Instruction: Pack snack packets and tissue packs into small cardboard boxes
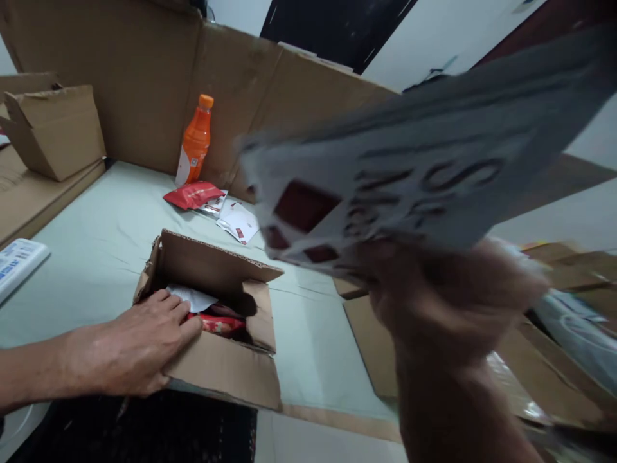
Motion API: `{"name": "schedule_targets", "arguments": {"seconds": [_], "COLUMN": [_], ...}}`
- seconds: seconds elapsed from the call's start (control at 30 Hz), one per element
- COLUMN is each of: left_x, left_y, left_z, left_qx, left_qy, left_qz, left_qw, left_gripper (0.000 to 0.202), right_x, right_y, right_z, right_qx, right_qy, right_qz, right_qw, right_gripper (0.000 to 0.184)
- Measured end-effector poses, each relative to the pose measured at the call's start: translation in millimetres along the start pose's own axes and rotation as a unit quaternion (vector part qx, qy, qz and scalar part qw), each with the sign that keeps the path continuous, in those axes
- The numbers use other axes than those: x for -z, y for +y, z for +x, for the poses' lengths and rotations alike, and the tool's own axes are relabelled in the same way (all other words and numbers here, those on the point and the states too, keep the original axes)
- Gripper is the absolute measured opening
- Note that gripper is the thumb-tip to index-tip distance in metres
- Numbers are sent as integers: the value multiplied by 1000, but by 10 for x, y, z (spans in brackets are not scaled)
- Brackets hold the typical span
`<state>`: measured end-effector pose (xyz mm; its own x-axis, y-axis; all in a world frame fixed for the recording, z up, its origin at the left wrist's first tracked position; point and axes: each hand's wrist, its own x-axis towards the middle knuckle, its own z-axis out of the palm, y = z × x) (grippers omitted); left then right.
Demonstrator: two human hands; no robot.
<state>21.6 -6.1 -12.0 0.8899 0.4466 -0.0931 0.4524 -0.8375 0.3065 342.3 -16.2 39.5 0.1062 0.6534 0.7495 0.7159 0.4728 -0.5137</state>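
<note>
My right hand (pixel 448 302), blurred by motion, holds up a large white packet (pixel 366 167) with dark red diamonds and big lettering. It hangs close to the camera, to the right of an open cardboard box (pixel 222 373). My left hand (pixel 144 341) lies over the left side of that box, its fingers curled over the edge at the opening. Inside the box are a red packet (pixel 224 325) and a white piece of paper (pixel 191 297). The box's flaps stand up at the back and right. The packet hides much of the upper right.
An orange bottle (pixel 195 145) stands at the back, with a red pouch (pixel 193 194) and white sachets (pixel 238 222) before it. Cardboard walls (pixel 231 83) ring the pale tabletop (pixel 91 257). Boxes (pixel 62 132) sit at left, and a white device (pixel 22 263) lies nearer. More cardboard (pixel 371 341) is at right.
</note>
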Motion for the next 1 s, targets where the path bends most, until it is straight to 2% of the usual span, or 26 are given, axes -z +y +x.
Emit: {"name": "schedule_targets", "arguments": {"seconds": [0.07, 0.1, 0.13, 0.17, 0.23, 0.33, 0.4, 0.5, 0.53, 0.57, 0.6, 0.67, 0.7, 0.73, 0.77, 0.8, 0.87, 0.93, 1.0], "left_x": [-10, -11, -8, -4, 9, 24, 30, 47, 58, 70, 81, 88, 77, 54, 19, -26, -130, -217, -257], "left_y": [13, 26, 42, 59, 87, 96, 89, 101, 113, 124, 130, 105, 67, 12, -55, -129, -264, -347, -370], "left_z": [-8, -12, -16, -19, -24, -13, 5, -2, -28, -70, -126, -267, -341, -410, -468, -511, -546, -523, -469], "left_qx": [-7, -7, -4, 2, 15, 25, 24, 19, 5, -20, -51, -102, -102, -83, -49, -9, 48, 58, 39], "left_qy": [24, 30, 29, 23, -1, -23, -18, -2, 17, 48, 91, 200, 256, 303, 336, 353, 355, 345, 350], "left_qz": [14, 20, 26, 32, 46, 58, 51, 45, 45, 45, 45, 50, 57, 62, 62, 55, 20, -17, -35], "left_qw": [1000, 999, 999, 999, 999, 998, 998, 999, 999, 998, 994, 973, 960, 947, 939, 934, 933, 937, 935], "left_gripper": [46, 48, 50, 52, 55, 53, 47, 45, 46, 46, 45, 44, 45, 47, 50, 54, 66, 69, 57], "right_x": [-41, -115, -211, -320, -557, -895, -1062, -1123, -1080, -1010, -917, -710, -618, -549, -510, -504, -579, -718, -844], "right_y": [-356, -469, -538, -567, -544, -431, -361, -296, -286, -283, -284, -291, -291, -282, -262, -227, -114, 36, 173], "right_z": [-111, -143, -159, -161, -135, -81, -68, -102, -123, -144, -161, -174, -167, -151, -127, -98, -33, 33, 88], "right_qx": [154, 207, 222, 212, 141, 57, 49, 50, 51, 53, 56, 68, 79, 91, 102, 105, 72, -5, -75], "right_qy": [-95, -155, -224, -286, -412, -566, -623, -663, -660, -643, -611, -499, -429, -363, -312, -280, -285, -332, -367], "right_qz": [1, 1, -8, -32, -114, -203, -212, -209, -207, -201, -192, -171, -166, -169, -179, -192, -209, -187, -128], "right_qw": [983, 966, 949, 934, 893, 797, 751, 717, 720, 737, 766, 847, 884, 912, 928, 935, 933, 925, 918], "right_gripper": [17, 23, 28, 31, 32, 20, 12, 11, 15, 19, 23, 28, 29, 30, 32, 35, 43, 35, 25]}}
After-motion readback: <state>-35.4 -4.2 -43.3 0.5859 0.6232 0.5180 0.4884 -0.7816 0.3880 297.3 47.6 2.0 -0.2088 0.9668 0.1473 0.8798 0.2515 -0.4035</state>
